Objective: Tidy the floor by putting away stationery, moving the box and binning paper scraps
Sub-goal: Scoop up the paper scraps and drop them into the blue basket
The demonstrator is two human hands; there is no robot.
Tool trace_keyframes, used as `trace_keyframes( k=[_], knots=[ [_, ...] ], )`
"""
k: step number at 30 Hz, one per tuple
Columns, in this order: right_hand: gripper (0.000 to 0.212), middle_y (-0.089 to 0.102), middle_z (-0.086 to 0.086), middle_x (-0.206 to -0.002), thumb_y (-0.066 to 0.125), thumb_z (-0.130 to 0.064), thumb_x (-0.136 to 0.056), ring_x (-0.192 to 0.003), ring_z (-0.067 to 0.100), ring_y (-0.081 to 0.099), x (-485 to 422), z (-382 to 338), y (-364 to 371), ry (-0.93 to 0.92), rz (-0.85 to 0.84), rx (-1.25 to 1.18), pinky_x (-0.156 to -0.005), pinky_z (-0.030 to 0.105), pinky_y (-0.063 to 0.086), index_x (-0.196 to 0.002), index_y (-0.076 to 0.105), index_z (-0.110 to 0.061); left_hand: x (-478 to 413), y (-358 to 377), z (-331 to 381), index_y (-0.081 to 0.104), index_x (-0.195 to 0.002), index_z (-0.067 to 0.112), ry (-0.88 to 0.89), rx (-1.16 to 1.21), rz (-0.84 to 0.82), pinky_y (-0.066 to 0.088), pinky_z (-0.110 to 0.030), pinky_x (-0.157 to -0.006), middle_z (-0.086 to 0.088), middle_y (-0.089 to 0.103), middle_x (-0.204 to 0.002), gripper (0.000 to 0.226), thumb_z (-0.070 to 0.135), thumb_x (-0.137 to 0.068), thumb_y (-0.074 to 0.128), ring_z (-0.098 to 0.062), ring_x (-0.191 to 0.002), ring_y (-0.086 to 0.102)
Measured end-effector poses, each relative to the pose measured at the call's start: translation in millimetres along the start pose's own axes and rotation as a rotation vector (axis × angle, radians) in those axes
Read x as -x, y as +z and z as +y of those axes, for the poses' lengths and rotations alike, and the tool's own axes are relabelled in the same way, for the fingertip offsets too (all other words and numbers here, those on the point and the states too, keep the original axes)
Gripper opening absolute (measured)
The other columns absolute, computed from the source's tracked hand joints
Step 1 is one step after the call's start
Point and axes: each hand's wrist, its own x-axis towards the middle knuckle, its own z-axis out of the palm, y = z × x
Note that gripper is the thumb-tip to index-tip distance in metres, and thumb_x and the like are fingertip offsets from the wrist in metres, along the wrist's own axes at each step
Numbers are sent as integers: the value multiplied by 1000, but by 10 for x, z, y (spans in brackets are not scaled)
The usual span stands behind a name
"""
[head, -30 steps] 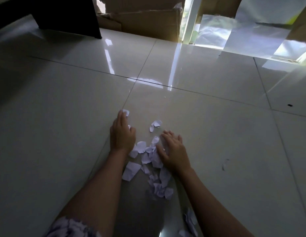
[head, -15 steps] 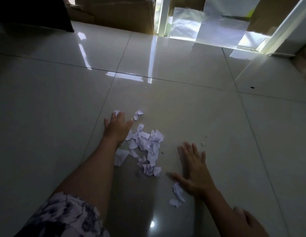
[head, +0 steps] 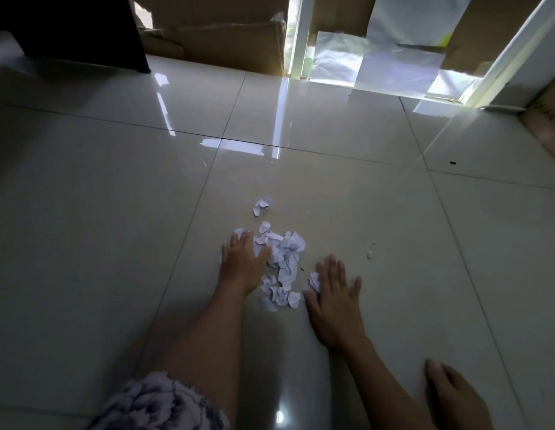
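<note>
Flat and empty, left hand (head: 243,262) and right hand (head: 332,301) flank crumpled white paper scraps (head: 282,259) (featherlight, skittish), likely best scooped from both sides.

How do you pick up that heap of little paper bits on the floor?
Probably from both sides at once, low along the floor. The paper pile is loose, crumpled bits, so no single piece lifts it. The left hand touches its left edge; the right hand lies flat to its right.

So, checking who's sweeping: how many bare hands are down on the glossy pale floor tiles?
2: left hand against the left edge of the torn white paper scraps, right hand flat just right of them.
</note>
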Motion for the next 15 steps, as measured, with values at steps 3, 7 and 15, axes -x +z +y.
trace_keyframes(
  k=[3, 7, 15],
  knots=[
    [75, -10, 11, -160, 4, -49, -88, -147, 23, -13, -284, -342, -41, -74, -13, -119, -117, 45, -10, -151, -2, -10, 145, 130, 143, 36, -143, 14, 47, 221, 45, 29, -35, -112, -13, 39, -148, 50, 38, -98, 37, -29, -136, 37],
    [92, 7, 11, -160, 17, -58, -71, -149, 24, -4, -491, -574, -147, -135, 88, -484, -119, 38, -2, -150, 13, -12, 210, 132, 231, 46, -136, 10, 36, 326, 232, 40, -33, -101, -14, 55, -134, 43, 31, -100, 36, -28, -122, 51],
    [78, -4, 4, -161, 18, -64, -85, -149, 21, -5, -864, -427, -115, -310, -72, -78, -118, 43, -6, -151, 15, -22, 497, 432, -178, 52, -130, -6, -148, 159, 393, 24, -48, -114, -25, 48, -140, 77, 45, -83, 16, -41, -135, 40]
  ],
)
